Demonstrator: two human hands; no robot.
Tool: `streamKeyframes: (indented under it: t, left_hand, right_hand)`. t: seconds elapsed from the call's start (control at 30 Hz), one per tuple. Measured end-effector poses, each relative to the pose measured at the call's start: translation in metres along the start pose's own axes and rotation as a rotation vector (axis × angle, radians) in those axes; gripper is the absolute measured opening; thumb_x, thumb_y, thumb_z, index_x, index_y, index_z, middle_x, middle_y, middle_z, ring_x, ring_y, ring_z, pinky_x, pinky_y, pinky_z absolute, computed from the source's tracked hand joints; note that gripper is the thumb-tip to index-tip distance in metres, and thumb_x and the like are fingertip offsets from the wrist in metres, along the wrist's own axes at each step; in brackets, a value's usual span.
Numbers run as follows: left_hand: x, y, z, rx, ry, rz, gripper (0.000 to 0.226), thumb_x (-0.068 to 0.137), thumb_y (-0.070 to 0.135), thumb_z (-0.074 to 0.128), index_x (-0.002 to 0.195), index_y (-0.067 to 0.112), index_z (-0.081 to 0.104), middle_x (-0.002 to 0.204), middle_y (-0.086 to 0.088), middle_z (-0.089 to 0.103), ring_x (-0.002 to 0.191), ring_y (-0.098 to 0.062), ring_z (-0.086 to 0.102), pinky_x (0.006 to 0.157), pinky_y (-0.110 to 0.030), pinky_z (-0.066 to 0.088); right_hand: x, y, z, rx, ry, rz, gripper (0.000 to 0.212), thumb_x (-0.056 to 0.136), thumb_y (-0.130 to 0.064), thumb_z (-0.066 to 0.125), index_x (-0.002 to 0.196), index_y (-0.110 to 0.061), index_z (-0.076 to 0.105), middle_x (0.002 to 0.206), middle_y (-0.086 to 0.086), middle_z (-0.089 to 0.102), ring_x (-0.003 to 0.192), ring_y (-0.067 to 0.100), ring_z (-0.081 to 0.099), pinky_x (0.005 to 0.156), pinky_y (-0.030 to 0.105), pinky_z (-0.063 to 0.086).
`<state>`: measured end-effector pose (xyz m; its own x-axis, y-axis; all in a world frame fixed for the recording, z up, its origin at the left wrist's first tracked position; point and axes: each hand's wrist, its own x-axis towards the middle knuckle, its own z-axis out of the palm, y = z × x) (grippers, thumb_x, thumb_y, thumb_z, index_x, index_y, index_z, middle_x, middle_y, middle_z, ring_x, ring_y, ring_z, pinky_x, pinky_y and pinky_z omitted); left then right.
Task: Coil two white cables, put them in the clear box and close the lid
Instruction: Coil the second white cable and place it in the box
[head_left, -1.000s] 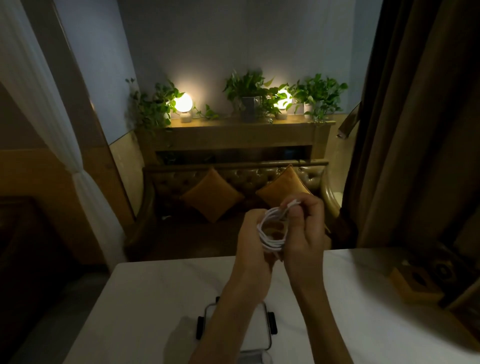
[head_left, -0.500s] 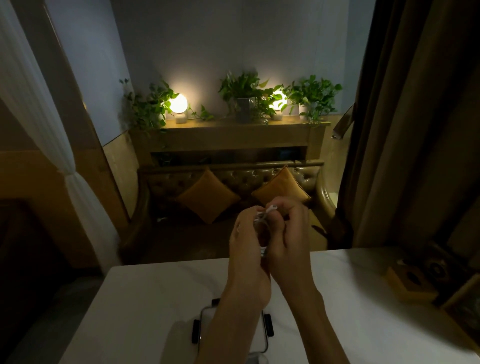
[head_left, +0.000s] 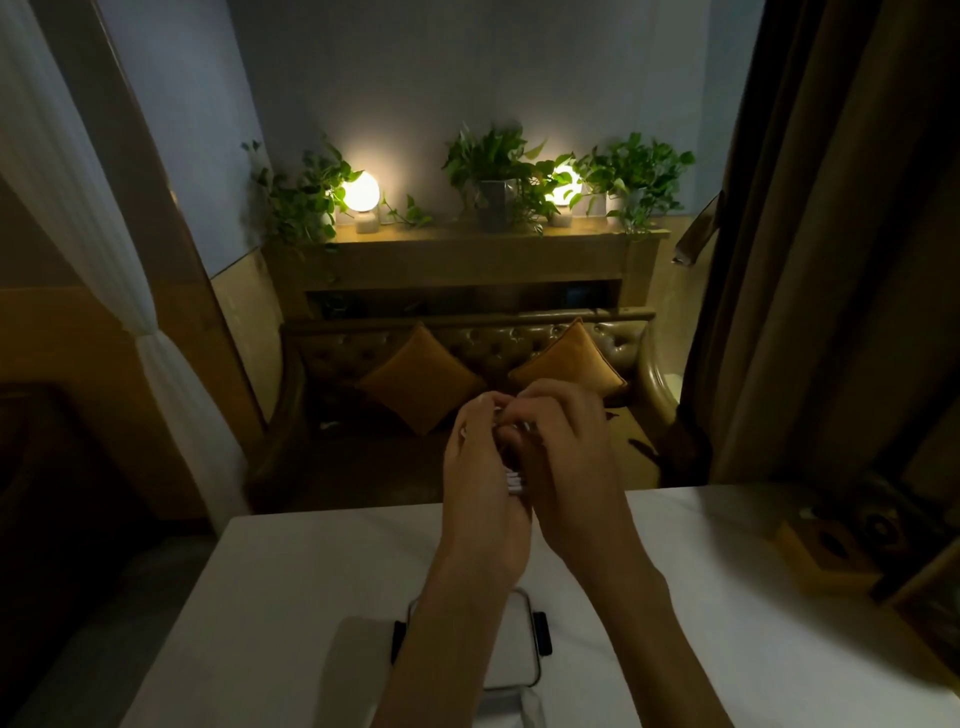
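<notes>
Both my hands are raised together above the far edge of the white table (head_left: 291, 597). My left hand (head_left: 480, 467) grips a coiled white cable (head_left: 515, 483), of which only a few strands show between the palms. My right hand (head_left: 566, 457) curls over the coil from the right and pinches it near the top. The clear box (head_left: 522, 649), with black latches on its sides, stands on the table below my left forearm, which hides much of it. A second cable cannot be made out.
A small wooden box (head_left: 826, 551) sits on the table's right side by dark objects. Beyond the table stands a leather sofa (head_left: 467, 353) with two orange cushions. A brown curtain (head_left: 831, 260) hangs at right and a white one (head_left: 78, 208) at left.
The open loop of cable seen a second ago has been drawn tight between my hands. My right hand has closed over it, hiding most of the coil.
</notes>
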<state>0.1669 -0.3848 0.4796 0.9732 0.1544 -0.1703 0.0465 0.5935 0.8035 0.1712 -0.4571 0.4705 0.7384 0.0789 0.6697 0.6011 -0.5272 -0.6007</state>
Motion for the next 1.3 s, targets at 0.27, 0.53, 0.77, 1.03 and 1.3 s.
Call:
streamKeyframes:
  t: [0.27,0.53,0.77,1.03,1.3]
  left_hand:
    - [-0.005,-0.001,0.003,0.12,0.122,0.233,0.023,0.098,0.03,0.039,0.095,0.021,0.06,0.092,-0.005,0.064,0.086,-0.019,0.062,0.073,-0.031,0.052]
    - [-0.003,0.005,-0.007,0.286,0.21,0.375,0.024,0.099,0.026,0.038,0.085,0.027,0.057,0.087,-0.001,0.062,0.084,-0.017,0.061,0.08,-0.037,0.053]
    - [0.002,0.018,-0.018,0.329,0.336,0.375,0.025,0.097,0.024,0.042,0.078,0.033,0.056,0.082,0.009,0.057,0.08,-0.009,0.056,0.069,-0.027,0.047]
    - [0.006,0.022,-0.028,0.278,0.358,0.363,0.021,0.095,0.021,0.045,0.08,0.018,0.06,0.08,0.0,0.06,0.075,-0.014,0.057,0.065,-0.025,0.047]
    - [0.011,0.021,-0.034,0.193,0.276,0.363,0.021,0.095,0.022,0.045,0.085,0.016,0.062,0.078,0.0,0.067,0.071,-0.015,0.064,0.064,-0.027,0.052]
  right_hand:
    - [-0.011,0.006,-0.007,-0.19,0.003,-0.016,0.035,0.085,-0.021,0.049,0.103,0.004,0.066,0.105,0.021,0.067,0.096,0.021,0.064,0.096,0.007,0.036]
    - [-0.014,0.001,0.006,-0.558,-0.046,-0.224,0.036,0.083,-0.028,0.044,0.1,-0.01,0.069,0.098,0.009,0.072,0.086,0.023,0.069,0.074,0.028,0.056]
    - [0.004,0.007,0.015,-0.751,-0.062,-0.455,0.023,0.08,-0.022,0.051,0.095,-0.012,0.066,0.086,0.007,0.069,0.067,0.018,0.065,0.055,0.026,0.054]
    - [0.004,0.018,0.021,-0.666,-0.077,-0.375,0.035,0.064,-0.016,0.082,0.092,-0.01,0.063,0.084,0.01,0.066,0.07,0.02,0.064,0.057,0.027,0.054]
    - [-0.001,0.023,0.014,-0.499,-0.142,-0.197,0.026,0.072,-0.017,0.075,0.093,-0.013,0.061,0.084,0.007,0.064,0.069,0.018,0.061,0.056,0.027,0.051]
